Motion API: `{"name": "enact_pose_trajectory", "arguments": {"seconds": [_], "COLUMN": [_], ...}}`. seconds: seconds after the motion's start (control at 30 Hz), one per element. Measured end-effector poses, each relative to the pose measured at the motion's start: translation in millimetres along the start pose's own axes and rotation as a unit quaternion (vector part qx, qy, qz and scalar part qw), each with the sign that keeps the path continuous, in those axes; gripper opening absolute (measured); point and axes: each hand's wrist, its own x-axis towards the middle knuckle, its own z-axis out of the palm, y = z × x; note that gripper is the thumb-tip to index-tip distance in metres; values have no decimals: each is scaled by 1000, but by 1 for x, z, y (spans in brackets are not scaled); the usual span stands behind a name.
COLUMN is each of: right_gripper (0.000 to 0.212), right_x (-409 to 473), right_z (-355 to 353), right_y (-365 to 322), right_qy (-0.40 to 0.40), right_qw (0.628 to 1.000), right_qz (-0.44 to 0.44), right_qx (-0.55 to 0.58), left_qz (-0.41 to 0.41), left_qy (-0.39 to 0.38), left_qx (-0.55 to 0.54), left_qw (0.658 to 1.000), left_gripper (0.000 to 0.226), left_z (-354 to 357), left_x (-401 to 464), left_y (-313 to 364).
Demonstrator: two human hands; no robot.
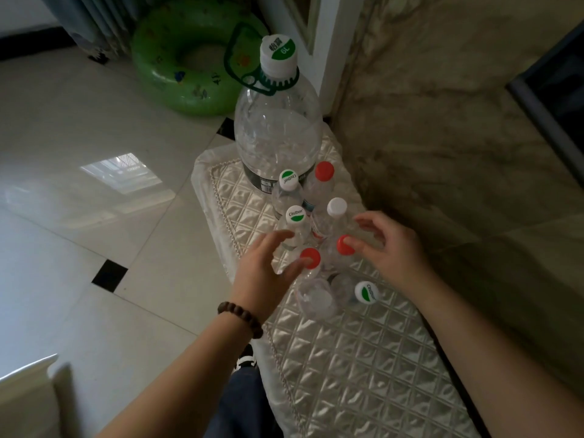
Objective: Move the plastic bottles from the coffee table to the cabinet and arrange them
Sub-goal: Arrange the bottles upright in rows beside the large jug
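Worktop (363,374): narrow surface under a quilted, silvery cover with beaded trim, set against a marbled wall (442,121).

Large bottle (278,134): clear plastic, upright at the far end of the worktop; white cap marked 6L, green carry handle at the neck.

Small bottles: clear plastic, clustered just in front of the large bottle, standing close together.
- Two with green-and-white caps (288,179) (295,214), on the left of the cluster.
- Far red-capped bottle (324,170), beside the large bottle.
- White-capped bottle (337,207), mid-cluster.
- Near-left red-capped bottle (311,258).
- Near-right red-capped bottle (346,245).
- One more green-and-white-capped bottle (366,292), nearest the person and tilted.

Left hand (265,273): fingers spread and relaxed, grasping nothing; a fingertip at the near-left red cap. Beaded bracelet (241,317) on the wrist.

Right hand (392,248): fingers loosely spread, grasping nothing; a fingertip at the near-right red cap.

Surroundings: glossy tiled floor (79,216); green inflatable swim ring (189,58) on the floor beyond the worktop.
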Motion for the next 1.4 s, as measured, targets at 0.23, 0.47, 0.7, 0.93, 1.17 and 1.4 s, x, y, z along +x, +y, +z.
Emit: {"name": "enact_pose_trajectory", "arguments": {"seconds": [0.23, 0.47, 0.7, 0.93, 1.17, 1.4], "right_gripper": [37, 31, 59, 65, 36, 32], "right_x": [-9, -10, -13, -75, -82, -80], "right_z": [13, 12, 10, 16, 29, 24], "right_y": [10, 15, 23, 36, 37, 33], "right_qy": [-55, -37, -3, 2, 25, 54], "right_qw": [998, 997, 999, 998, 999, 997], "right_qz": [9, 2, 41, 36, 17, 14], "right_qx": [-40, -64, 9, 52, -12, -44], "left_qz": [-8, 14, -16, 0, -32, -23], "left_qy": [-20, -33, 5, -1, 23, 29], "left_qx": [54, 54, 5, 4, 29, -16], "left_qw": [998, 998, 1000, 1000, 999, 999], "left_gripper": [37, 37, 50, 60, 42, 34], "left_z": [26, 29, 24, 30, 61, 69], "left_x": [-1, 7, -5, -70, -68, -62], "left_y": [1, 4, 2, -1, 1, 5]}}
